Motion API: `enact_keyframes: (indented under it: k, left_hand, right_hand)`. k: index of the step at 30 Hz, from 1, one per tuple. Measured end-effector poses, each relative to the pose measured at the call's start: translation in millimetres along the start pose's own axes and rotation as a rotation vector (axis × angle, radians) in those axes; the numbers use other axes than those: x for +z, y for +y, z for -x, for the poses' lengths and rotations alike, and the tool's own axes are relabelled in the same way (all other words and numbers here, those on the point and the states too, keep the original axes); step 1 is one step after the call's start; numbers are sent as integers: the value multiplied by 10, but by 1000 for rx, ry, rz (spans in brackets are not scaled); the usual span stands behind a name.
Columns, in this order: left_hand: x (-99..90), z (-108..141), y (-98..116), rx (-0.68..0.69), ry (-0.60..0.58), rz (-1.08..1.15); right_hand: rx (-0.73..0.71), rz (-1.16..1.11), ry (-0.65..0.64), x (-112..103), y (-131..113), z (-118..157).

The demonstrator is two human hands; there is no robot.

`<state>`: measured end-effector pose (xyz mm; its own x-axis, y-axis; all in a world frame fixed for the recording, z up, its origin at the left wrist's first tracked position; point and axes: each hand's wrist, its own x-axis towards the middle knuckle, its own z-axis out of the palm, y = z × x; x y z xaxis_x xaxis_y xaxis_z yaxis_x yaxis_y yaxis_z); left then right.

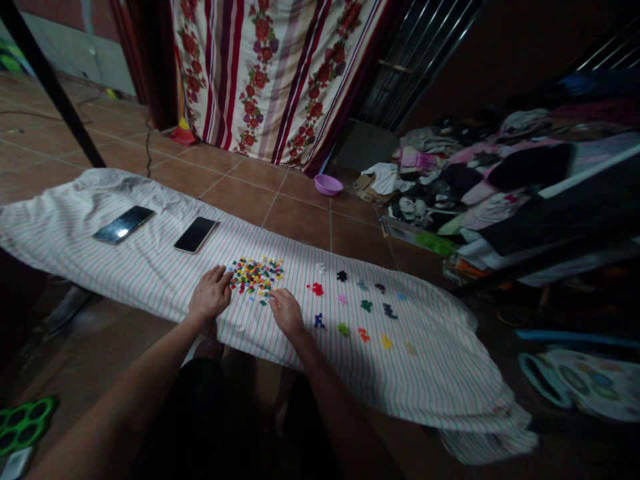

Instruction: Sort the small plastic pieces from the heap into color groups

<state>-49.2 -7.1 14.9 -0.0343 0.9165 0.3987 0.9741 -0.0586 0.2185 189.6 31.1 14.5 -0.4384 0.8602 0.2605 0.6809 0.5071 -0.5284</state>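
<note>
Left forearm [125,393] and right forearm [325,393] reaching ahead. Left hand [210,295] open and flat, fingertips at the left edge of a heap of small coloured pieces [255,275]; right hand [287,313] curled just below the heap's right side, any grip too small to tell. Sorted colour clusters [367,305] right of the heap; phone [195,235] left of it.

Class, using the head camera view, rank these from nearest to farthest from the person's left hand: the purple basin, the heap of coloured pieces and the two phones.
1. Heap of coloured pieces, just right of the left hand.
2. Dark-screened phone, ahead on the cloth.
3. Glare-lit phone, farther left on the cloth.
4. Purple basin, on the floor beyond the cloth.
</note>
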Motion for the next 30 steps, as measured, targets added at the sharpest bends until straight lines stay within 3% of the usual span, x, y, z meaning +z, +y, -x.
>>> enact_keyframes:
  k: [14,24,30]
  left_hand:
    - [-1,5,11,-15,18,-1]
    - [8,8,-16,8,40,27]
    - [21,6,-34,48,45,-12]
  right_hand:
    - [44,176,-36,5,-133,-11]
    - [10,30,78,-49,-83,92]
    - [23,-37,141,-167,78,164]
